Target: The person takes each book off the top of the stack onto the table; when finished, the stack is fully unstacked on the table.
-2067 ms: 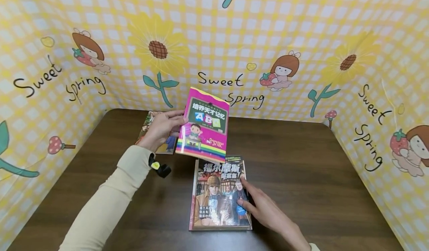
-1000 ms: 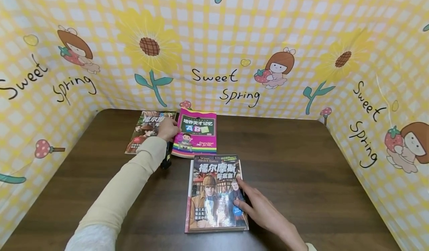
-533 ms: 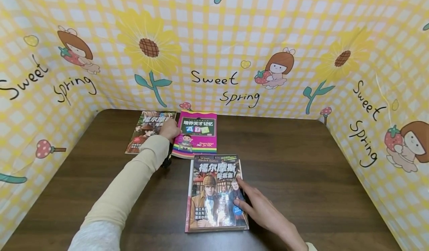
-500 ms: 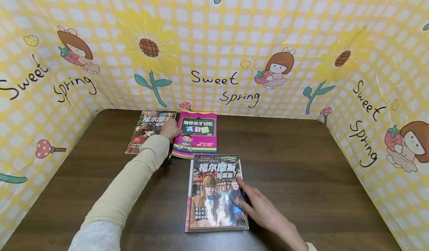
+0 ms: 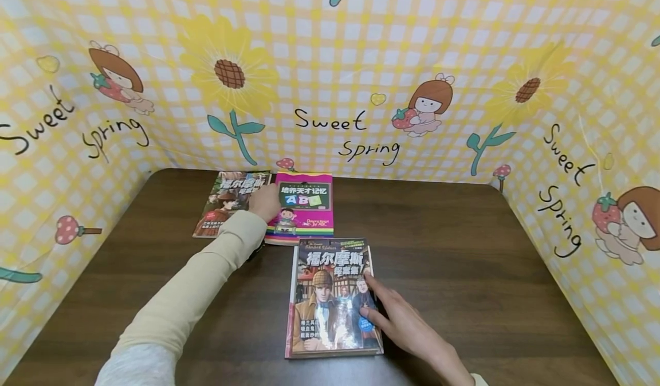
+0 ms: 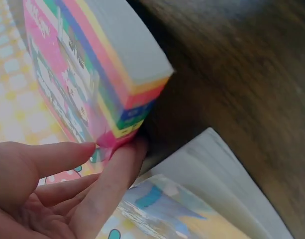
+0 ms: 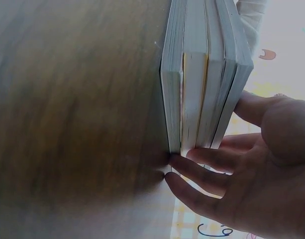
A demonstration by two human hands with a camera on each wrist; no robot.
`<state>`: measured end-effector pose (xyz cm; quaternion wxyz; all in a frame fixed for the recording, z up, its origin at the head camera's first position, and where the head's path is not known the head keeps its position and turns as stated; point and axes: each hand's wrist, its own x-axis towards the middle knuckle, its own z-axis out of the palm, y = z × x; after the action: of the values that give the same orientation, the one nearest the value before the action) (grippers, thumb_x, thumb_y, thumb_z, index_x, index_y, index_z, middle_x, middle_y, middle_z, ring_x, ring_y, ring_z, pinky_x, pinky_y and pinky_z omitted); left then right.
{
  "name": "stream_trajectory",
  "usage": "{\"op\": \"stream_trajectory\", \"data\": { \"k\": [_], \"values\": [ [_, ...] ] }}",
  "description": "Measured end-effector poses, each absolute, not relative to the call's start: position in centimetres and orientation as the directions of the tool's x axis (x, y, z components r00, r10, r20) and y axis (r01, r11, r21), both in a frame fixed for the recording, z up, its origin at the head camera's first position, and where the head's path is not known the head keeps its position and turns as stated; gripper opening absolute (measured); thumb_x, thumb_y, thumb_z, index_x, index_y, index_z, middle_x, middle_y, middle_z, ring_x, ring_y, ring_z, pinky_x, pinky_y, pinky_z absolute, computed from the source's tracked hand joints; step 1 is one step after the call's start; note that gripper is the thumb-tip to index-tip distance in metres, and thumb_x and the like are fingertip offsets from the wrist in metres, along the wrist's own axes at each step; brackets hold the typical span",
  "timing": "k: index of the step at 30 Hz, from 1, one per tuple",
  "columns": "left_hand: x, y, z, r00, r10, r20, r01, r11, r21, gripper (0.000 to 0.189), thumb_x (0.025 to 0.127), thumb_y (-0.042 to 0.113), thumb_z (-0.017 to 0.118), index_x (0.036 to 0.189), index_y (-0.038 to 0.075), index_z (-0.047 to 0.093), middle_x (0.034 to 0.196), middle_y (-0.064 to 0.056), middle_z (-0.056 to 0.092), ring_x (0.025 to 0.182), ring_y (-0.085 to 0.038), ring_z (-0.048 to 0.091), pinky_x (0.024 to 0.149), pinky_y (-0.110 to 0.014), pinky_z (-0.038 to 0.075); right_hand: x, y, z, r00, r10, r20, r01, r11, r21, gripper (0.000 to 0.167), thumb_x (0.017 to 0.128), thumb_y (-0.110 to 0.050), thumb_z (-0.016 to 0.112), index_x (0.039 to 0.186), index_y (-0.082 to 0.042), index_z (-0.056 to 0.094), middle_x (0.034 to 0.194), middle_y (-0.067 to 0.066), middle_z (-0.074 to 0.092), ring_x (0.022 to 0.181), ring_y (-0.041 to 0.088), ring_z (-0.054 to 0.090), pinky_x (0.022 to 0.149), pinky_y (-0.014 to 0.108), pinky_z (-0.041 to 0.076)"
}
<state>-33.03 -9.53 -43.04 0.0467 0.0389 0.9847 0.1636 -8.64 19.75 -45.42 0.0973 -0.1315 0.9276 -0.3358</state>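
In the head view my left hand (image 5: 264, 203) is at the left edge of a pink book (image 5: 314, 215) with a rainbow band, which lies at the back of the table. The left wrist view shows the thumb on the cover and a finger against the spine, pinching that edge. To its left lies a detective book (image 5: 227, 203), partly behind the hand. My right hand (image 5: 404, 317) rests against the right side of a stack of several books (image 5: 330, 300), its thumb on the top cover. In the right wrist view its fingers touch the page edges (image 7: 194, 99).
The brown wooden table (image 5: 454, 248) is ringed on its back and sides by a yellow checked cloth (image 5: 319, 59). The stack's far edge sits just in front of the pink book. My left forearm (image 5: 180, 300) crosses the table's left half.
My left hand has brought the pink book down from the air onto the table, right of the detective book. Since then the book has straightened slightly. The right hand has stayed at the stack.
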Motion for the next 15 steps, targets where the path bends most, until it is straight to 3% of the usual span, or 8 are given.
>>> {"op": "stream_trajectory", "data": {
  "k": [7,11,15],
  "values": [
    [-32.2,-9.4,-42.8,-0.989,0.139,-0.056,0.117,0.95,0.29,0.032,0.093,-0.001,0.052,0.124,-0.008,0.057,0.099,-0.026,0.066,0.08,-0.037,0.065,0.06,-0.046,0.054,-8.6,19.7,-45.5,-0.947,-0.309,-0.09,-0.179,0.74,-0.648,0.068,0.097,-0.045,0.053,0.154,-0.022,0.025,0.153,0.008,0.035,0.134,0.034,0.038,0.101,0.059,0.037],
    [-31.6,-9.6,-42.1,-0.983,0.17,-0.066,0.139,0.933,0.331,0.033,0.092,-0.002,0.052,0.123,-0.01,0.056,0.1,-0.027,0.065,0.082,-0.037,0.065,0.062,-0.046,0.054,-8.5,19.7,-45.6,-0.946,-0.311,-0.089,-0.181,0.736,-0.652,0.068,0.097,-0.044,0.053,0.154,-0.022,0.024,0.152,0.008,0.036,0.134,0.034,0.039,0.101,0.06,0.037],
    [-30.8,-10.1,-41.0,-0.967,0.243,-0.072,0.195,0.894,0.404,0.026,0.089,-0.002,0.056,0.112,-0.012,0.061,0.097,-0.026,0.066,0.08,-0.035,0.064,0.067,-0.046,0.053,-8.6,19.8,-45.5,-0.947,-0.308,-0.096,-0.172,0.733,-0.658,0.068,0.097,-0.045,0.052,0.154,-0.023,0.024,0.152,0.008,0.037,0.134,0.035,0.038,0.099,0.063,0.037]
  ]
}}
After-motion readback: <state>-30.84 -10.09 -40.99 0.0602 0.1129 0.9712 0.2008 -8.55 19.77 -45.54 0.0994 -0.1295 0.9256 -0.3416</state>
